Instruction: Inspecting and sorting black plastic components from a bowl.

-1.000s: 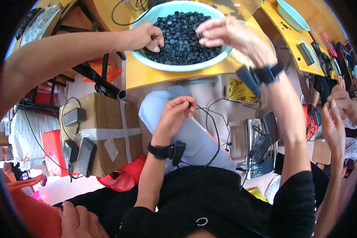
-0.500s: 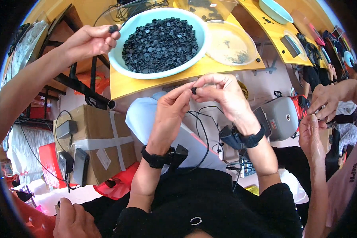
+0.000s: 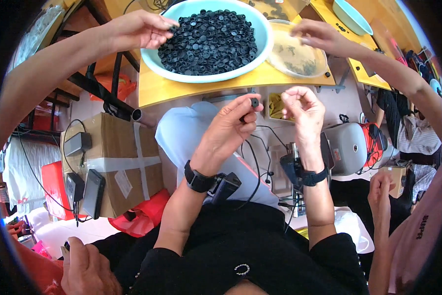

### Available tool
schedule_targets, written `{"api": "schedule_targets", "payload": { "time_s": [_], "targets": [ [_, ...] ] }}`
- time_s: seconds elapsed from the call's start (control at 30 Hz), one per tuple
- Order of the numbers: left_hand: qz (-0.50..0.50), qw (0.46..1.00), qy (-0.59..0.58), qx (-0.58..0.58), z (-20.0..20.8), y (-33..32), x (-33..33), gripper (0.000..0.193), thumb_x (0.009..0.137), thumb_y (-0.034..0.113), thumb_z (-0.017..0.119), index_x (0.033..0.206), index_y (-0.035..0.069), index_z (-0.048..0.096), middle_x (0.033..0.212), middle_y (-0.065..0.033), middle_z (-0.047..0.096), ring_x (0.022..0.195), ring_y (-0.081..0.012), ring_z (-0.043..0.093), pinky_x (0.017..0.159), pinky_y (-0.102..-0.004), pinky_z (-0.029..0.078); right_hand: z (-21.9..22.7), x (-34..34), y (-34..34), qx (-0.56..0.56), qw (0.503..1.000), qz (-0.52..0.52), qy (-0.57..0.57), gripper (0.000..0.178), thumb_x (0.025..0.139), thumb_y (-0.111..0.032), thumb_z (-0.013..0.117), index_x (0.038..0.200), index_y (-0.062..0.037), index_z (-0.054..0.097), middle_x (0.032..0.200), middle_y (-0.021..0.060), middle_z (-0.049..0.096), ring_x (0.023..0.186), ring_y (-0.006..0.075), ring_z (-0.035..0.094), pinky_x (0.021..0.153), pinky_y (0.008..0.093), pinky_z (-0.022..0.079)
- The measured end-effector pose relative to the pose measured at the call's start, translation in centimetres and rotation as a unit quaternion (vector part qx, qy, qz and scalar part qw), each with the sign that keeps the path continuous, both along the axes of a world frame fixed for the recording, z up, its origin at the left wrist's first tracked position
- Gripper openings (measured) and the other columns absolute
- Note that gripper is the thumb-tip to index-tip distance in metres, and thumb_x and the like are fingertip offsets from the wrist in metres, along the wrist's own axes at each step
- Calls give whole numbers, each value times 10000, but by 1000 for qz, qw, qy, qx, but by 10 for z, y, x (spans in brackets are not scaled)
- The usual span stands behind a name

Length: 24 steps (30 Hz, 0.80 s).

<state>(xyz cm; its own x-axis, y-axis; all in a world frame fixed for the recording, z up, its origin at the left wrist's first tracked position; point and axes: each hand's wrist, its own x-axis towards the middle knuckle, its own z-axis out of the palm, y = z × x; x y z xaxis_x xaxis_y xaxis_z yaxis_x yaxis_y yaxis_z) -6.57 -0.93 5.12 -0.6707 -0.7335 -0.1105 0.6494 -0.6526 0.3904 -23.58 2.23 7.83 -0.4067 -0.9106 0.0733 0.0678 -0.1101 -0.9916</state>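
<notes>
Between the thumb and forefinger of my left hand (image 3: pixel 233 118) is a small black plastic cap (image 3: pixel 255 102), its round face turned up with what looks like a hole in the middle. Beside it, a short gap to the right, my right hand (image 3: pixel 304 108) is raised with thumb and fingertips pinched together. Anything in that pinch is too small to make out. Both hands are in front of the table edge, below a light blue basin (image 3: pixel 152 64) heaped with similar black caps (image 3: pixel 208 42).
A co-worker's hand (image 3: pixel 149 29) is at the basin's left rim. Another person's hand (image 3: pixel 324 38) reaches over a shallow clear tray (image 3: pixel 280 64) of tiny pins. Below stand a cardboard box (image 3: pixel 108 162) and a grey case (image 3: pixel 346 147). A cable (image 3: pixel 254 169) hangs near my wrists.
My hands have drawn apart, the cap staying in the left. The left co-worker's hand has moved to the basin; the right co-worker's hand has reached over the tray.
</notes>
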Motion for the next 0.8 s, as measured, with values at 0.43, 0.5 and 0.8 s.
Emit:
{"api": "schedule_targets", "payload": {
  "time_s": [0.43, 0.5, 0.8],
  "targets": [
    [1, 1000, -16, 6, -17, 7, 15, 290, 863, 162, 587, 1113, 26, 535, 904, -51, 528, 691, -82, 391, 542, -169, 323, -31, -93, -86, -7, 844, -143, 518, 161, 759, -154, 591, 820, -28, 671, 793, 133, 648, 727, 286, 619, 682, 352, 478],
    [-2, 1000, -21, 12, -22, 7, 16, 292, 857, 162, 594, 1111, 27, 539, 902, -52, 534, 689, -84, 393, 540, -172, 324, -36, -99, -102, 35, 802, -90, 589, 154, 747, -152, 575, 774, -43, 681, 815, 143, 646, 760, 313, 617, 704, 382, 482],
    [0, 998, -50, 35, -29, 10, 20, 303, 840, 161, 617, 1106, 34, 550, 899, -51, 557, 688, -90, 405, 518, -169, 315, -48, -115, -153, 168, 792, 23, 586, 110, 692, -117, 601, 724, -57, 688, 808, 192, 644, 787, 336, 625, 736, 409, 485]
  ]
}}
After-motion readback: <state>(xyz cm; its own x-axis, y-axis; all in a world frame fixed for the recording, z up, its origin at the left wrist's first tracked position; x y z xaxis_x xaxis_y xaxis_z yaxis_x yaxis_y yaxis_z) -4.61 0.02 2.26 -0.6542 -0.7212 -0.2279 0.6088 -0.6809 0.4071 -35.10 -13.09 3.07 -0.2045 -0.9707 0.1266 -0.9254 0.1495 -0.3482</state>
